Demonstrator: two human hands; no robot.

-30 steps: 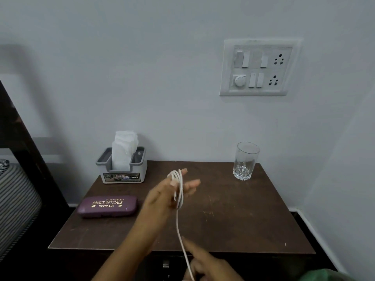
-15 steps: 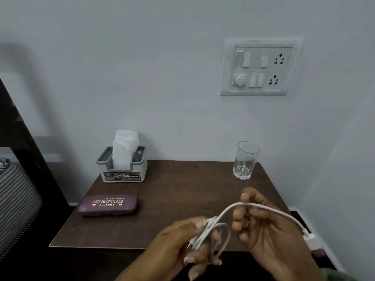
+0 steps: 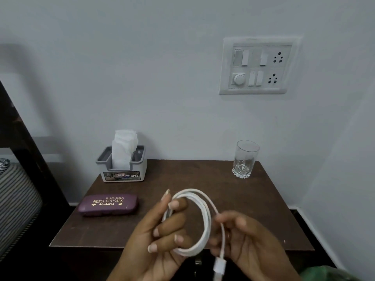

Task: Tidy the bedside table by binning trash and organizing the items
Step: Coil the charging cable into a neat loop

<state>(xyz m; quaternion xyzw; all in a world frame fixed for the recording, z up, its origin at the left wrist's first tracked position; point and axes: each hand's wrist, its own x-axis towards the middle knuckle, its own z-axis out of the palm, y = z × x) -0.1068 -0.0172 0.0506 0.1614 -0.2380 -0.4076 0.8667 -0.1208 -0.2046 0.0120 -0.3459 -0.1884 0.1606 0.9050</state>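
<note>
A white charging cable (image 3: 205,224) is coiled into a loop above the front edge of the dark wooden bedside table (image 3: 203,179). My left hand (image 3: 162,236) grips the loop's left side. My right hand (image 3: 247,240) pinches the loose end, whose white plug hangs below. On the table lie a purple glasses case (image 3: 108,204) at the left, a grey-and-white tissue holder (image 3: 123,169) with white tissues at the back left, and a glass (image 3: 244,159) at the back right.
A white switchboard (image 3: 257,65) with sockets is on the wall above the table. A dark bed frame (image 3: 30,159) and a striped mattress (image 3: 16,203) stand to the left. The wall closes in on the right.
The cable went from wrapped around my left fingers to a neat round loop. My right hand came up from the bottom edge and now holds the plug end beside the loop.
</note>
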